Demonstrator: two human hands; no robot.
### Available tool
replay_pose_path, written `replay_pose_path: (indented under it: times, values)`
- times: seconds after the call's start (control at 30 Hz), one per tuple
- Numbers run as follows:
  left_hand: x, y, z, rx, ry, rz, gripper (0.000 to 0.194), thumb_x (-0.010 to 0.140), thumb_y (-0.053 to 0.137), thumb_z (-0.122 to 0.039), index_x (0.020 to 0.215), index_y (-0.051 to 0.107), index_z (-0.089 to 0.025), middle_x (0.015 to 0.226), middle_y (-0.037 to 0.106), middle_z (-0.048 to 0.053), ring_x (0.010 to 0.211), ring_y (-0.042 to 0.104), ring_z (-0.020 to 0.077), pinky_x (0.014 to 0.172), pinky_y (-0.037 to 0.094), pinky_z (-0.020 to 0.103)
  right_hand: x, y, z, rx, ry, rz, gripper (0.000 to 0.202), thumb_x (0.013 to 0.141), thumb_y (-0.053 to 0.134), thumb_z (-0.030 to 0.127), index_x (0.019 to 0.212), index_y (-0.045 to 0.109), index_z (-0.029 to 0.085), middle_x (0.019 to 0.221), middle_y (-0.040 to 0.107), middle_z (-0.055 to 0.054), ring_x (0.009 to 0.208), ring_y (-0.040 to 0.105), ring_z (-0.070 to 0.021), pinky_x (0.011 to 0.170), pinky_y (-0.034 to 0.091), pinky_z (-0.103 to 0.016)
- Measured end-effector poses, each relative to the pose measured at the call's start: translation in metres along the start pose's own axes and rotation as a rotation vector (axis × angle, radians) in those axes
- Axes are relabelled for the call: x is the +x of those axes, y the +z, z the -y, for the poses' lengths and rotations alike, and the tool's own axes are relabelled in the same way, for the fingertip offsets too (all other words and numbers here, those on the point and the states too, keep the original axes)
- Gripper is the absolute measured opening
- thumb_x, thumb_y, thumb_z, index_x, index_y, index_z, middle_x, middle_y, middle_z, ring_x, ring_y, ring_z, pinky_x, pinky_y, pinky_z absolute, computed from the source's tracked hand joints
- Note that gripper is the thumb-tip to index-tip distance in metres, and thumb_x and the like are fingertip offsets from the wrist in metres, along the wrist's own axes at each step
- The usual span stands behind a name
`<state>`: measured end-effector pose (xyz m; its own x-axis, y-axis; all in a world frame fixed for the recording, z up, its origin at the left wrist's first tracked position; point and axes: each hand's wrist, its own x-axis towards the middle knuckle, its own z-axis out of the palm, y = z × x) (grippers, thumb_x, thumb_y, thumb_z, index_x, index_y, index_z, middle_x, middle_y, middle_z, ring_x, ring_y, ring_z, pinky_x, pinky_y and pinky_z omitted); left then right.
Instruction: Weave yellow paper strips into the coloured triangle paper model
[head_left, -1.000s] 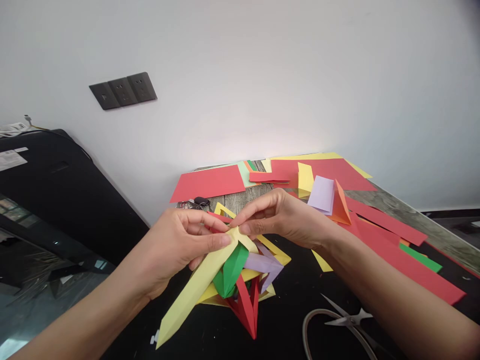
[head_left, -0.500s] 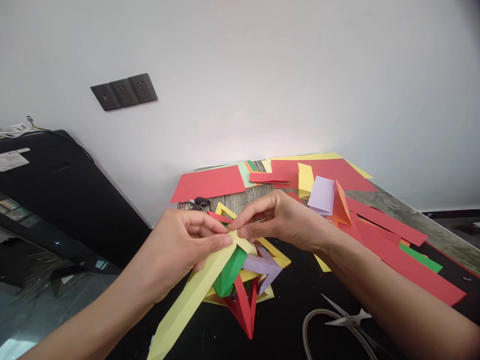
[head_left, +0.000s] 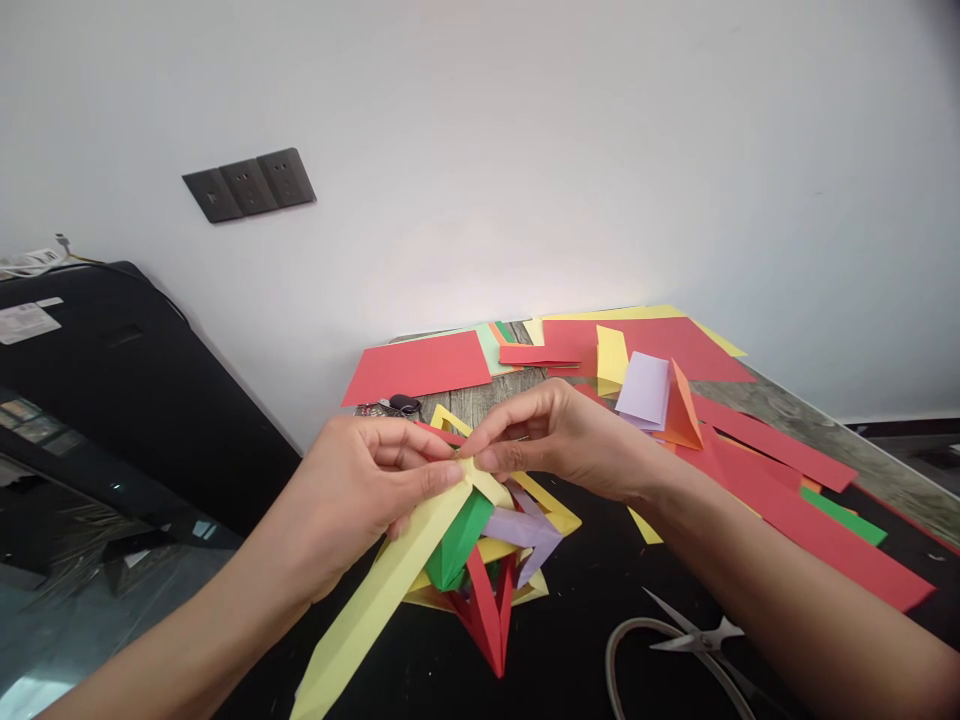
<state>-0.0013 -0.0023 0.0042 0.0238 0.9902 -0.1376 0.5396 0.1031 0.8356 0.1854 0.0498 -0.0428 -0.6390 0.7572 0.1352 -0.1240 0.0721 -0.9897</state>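
Note:
A long pale yellow paper strip (head_left: 382, 590) slants from the lower left up to the middle, where my left hand (head_left: 382, 470) pinches its upper end. My right hand (head_left: 525, 430) pinches the same folded paper close beside, the fingertips of both hands nearly touching. Below and behind them is a folded paper model with green (head_left: 459, 545), purple (head_left: 525, 530), red (head_left: 491, 610) and yellow (head_left: 551, 505) pointed parts. The fold between my fingertips is partly hidden.
Open scissors (head_left: 697, 638) and a looped band (head_left: 619, 665) lie at the lower right. Red sheets (head_left: 420, 368), a purple folded paper (head_left: 643, 390) and an orange one (head_left: 681, 410) are on the table behind. A black object (head_left: 150, 370) stands left.
Both hands keep their pinch and have hardly moved. The lower end of the pale yellow strip has shifted slightly to the left.

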Motion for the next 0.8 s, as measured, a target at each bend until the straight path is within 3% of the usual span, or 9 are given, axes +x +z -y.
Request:
replay_pose_path:
  times: [0.3,0.53,0.8]
  values:
    - [0.001,0.002,-0.004,-0.003,-0.015,-0.006,0.03,0.056,0.082,-0.038,0.062,0.061,-0.016,0.035,0.038,-0.01,0.035,0.032,0.0037,0.039,0.021,0.015,-0.002,0.001,0.003,-0.106,-0.053,-0.005,0.003,0.079,0.069,0.016,0.079,0.072,0.015,0.064,0.061,0.004,0.056,0.054,-0.0055,0.051,0.047,-0.018]
    - [0.001,-0.004,0.0,0.082,0.059,0.025,0.029,0.068,0.074,-0.046,0.068,0.066,-0.018,0.04,0.047,-0.007,0.041,0.041,0.0065,0.045,0.029,0.017,-0.012,0.002,0.011,-0.354,-0.106,-0.002,0.015,0.077,0.07,0.013,0.092,0.072,0.017,0.086,0.068,-0.001,0.07,0.062,-0.009,0.063,0.054,-0.02]
    - [-0.004,-0.002,0.0,0.086,0.085,-0.016,0.024,0.069,0.073,-0.041,0.067,0.066,-0.018,0.043,0.049,-0.006,0.043,0.042,0.0068,0.044,0.028,0.017,-0.01,0.003,0.007,-0.316,-0.139,-0.03,0.008,0.079,0.069,0.018,0.086,0.074,0.018,0.08,0.067,-0.001,0.065,0.059,-0.0099,0.057,0.053,-0.022]
